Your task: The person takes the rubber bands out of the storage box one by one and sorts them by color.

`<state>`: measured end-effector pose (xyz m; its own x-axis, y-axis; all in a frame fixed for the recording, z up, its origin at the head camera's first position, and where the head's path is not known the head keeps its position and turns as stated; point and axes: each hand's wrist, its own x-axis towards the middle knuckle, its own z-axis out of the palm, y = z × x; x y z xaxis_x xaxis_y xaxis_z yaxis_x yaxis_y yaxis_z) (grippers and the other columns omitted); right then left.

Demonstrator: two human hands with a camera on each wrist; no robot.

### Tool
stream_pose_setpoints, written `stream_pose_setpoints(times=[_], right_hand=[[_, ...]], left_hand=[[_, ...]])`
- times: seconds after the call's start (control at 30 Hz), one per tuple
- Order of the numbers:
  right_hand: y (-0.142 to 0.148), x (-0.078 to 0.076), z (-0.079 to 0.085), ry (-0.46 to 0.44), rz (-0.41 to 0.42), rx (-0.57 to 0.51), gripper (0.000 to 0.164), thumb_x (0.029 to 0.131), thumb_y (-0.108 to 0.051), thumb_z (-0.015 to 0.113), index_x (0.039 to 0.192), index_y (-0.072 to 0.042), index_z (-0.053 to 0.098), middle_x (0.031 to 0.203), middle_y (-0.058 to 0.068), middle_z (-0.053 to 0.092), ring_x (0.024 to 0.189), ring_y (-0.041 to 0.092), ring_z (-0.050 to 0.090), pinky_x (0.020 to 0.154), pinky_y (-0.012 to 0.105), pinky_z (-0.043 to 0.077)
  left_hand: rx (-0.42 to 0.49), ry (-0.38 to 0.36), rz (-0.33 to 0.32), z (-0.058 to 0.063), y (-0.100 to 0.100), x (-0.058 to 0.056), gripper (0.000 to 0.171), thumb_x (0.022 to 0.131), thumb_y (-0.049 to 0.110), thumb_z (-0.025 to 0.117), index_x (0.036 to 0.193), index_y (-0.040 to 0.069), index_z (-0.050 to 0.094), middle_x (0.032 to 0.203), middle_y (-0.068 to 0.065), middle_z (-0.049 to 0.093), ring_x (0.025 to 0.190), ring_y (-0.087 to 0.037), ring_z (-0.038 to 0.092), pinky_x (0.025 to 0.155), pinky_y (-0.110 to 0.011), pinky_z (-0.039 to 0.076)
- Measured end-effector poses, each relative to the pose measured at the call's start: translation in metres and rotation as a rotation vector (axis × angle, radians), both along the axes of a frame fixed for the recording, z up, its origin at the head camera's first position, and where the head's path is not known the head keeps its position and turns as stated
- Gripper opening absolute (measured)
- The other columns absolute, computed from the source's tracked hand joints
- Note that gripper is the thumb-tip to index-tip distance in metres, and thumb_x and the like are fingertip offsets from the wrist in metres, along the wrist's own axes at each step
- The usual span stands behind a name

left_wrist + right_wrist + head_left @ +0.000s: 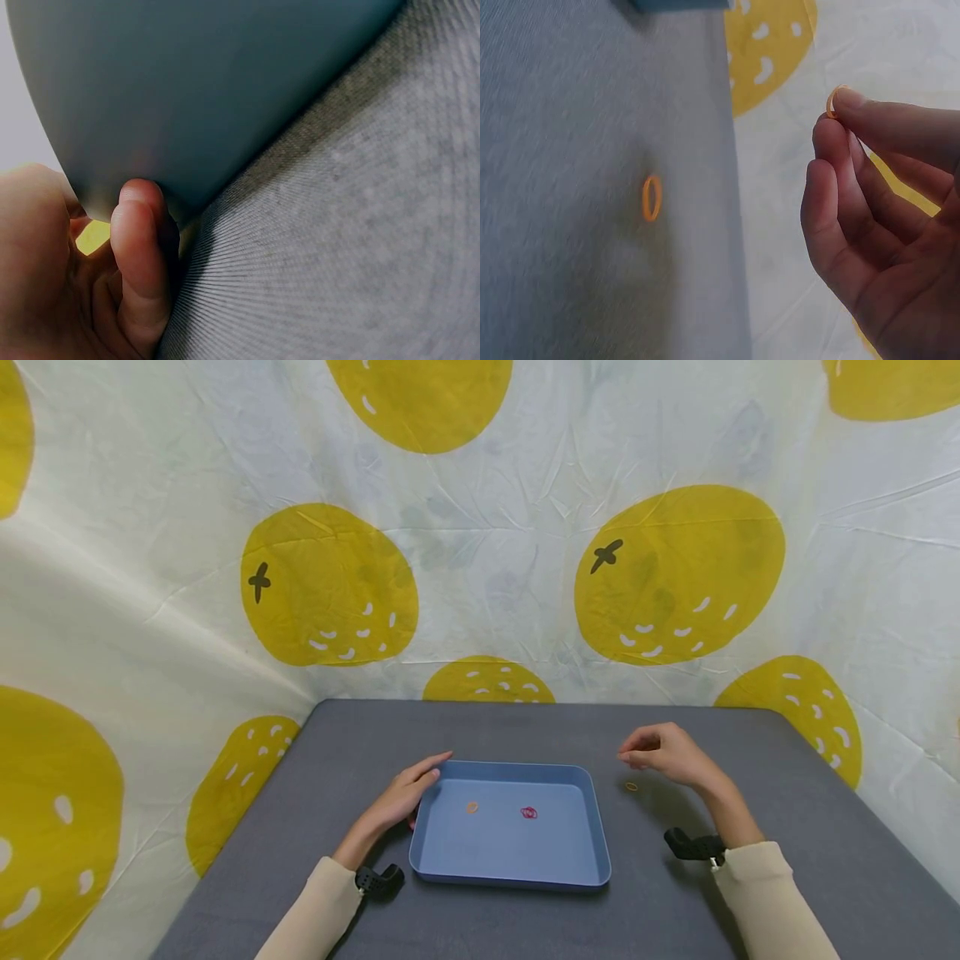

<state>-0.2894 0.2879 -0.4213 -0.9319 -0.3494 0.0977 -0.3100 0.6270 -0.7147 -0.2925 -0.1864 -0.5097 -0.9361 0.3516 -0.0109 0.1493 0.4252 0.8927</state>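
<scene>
Here, left hand (402, 794) grips a tray (517, 852) stretching crosswise, right hand (675, 757) pinching a band (830, 103).

Blue tray (517, 853), orange rings (646, 199), pinkish-red loop (529, 813), grey table (517, 927), white backdrop (495, 593) patterned with white-flecked yellow rounds (322, 585), cream sleeves (317, 910)

A screened-off tabletop workspace, with fruit-print sheeting (495, 593) behind and beside a grey table (525, 732)
</scene>
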Motion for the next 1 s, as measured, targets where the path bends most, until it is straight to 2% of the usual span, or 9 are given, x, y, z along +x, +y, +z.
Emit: stream_pose_setpoints(times=[0.33, 0.57, 0.73, 1.0], right_hand=[[0.021, -0.003, -0.014, -0.025, -0.040, 0.022, 0.017, 0.096, -0.009, 0.072, 0.102, 0.007, 0.076, 0.091, 0.016, 0.076, 0.073, 0.020, 0.067, 0.067, 0.033, 0.058], [0.033, -0.003, -0.026, -0.095, -0.089, 0.044, 0.016, 0.095, -0.010, 0.073, 0.100, 0.005, 0.077, 0.091, 0.014, 0.077, 0.073, 0.015, 0.064, 0.065, 0.029, 0.056], [0.039, -0.007, -0.037, -0.150, -0.115, 0.055, 0.016, 0.094, -0.011, 0.075, 0.099, 0.004, 0.077, 0.087, 0.008, 0.075, 0.074, 0.013, 0.062, 0.064, 0.027, 0.055], [0.043, -0.007, -0.046, -0.163, -0.119, 0.087, 0.014, 0.091, -0.009, 0.077, 0.095, 0.004, 0.077, 0.081, 0.006, 0.072, 0.071, 0.012, 0.061, 0.060, 0.027, 0.053]], left_hand=[[-0.001, -0.002, -0.014, 0.000, -0.001, 0.000, 0.044, 0.112, 0.039, 0.044, 0.155, 0.040, 0.046, 0.159, -0.011, 0.046, 0.040, -0.019, 0.051, 0.042, -0.041, 0.051], [-0.014, -0.022, 0.000, 0.001, -0.001, 0.000, 0.041, 0.112, 0.039, 0.044, 0.152, 0.047, 0.047, 0.157, -0.007, 0.048, 0.040, -0.018, 0.050, 0.042, -0.039, 0.051], [-0.015, -0.022, 0.003, 0.002, 0.000, 0.001, 0.041, 0.112, 0.038, 0.044, 0.153, 0.045, 0.047, 0.158, -0.008, 0.047, 0.041, -0.019, 0.050, 0.043, -0.040, 0.051], [-0.021, -0.019, 0.009, 0.002, 0.001, 0.001, 0.042, 0.112, 0.038, 0.044, 0.153, 0.043, 0.047, 0.159, -0.007, 0.047, 0.045, -0.020, 0.054, 0.043, -0.040, 0.050]])
